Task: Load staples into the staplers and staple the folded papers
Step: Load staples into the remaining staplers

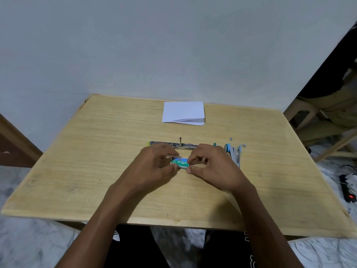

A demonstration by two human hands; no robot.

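My left hand (154,164) and right hand (213,166) pinch the staple box (180,163) by its ends; it seems light and crushable.

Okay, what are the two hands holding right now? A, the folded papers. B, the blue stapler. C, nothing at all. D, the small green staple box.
D: the left hand and right hand both pinch the staple box between them, while the folded papers lie apart at the far side of the table.
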